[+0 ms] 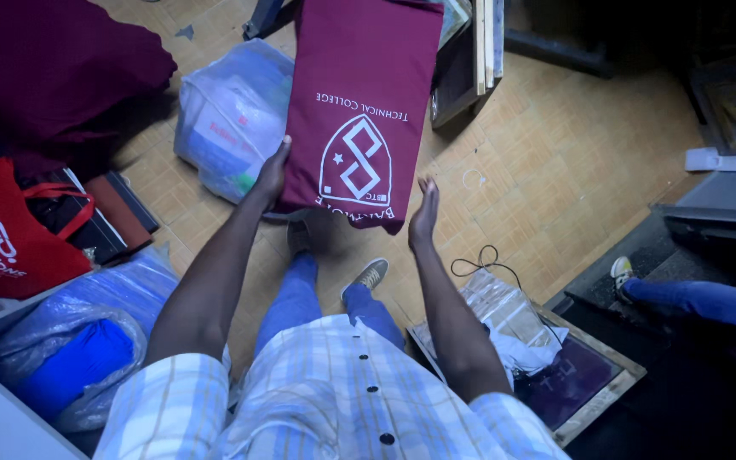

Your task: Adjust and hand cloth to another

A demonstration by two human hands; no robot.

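Risk of slippage: maroon printed fabric panel (pixel 359 102) hanging above tiled floor (pixel 538 145), pinched at lower left edge by left hand (pixel 271 173) only. Right hand (pixel 424 213) spread flat, just beside lower right corner, not gripping. Possible drop or twist of unsupported right side onto clear plastic bag (pixel 227 115) or wooden-framed screen (pixel 585 383) below.

A clear plastic bag (pixel 230 115) of packed goods lies on the floor upper left, a red printed tote bag (pixel 10 234) far left, blue plastic-wrapped bundles (pixel 87 341) lower left.
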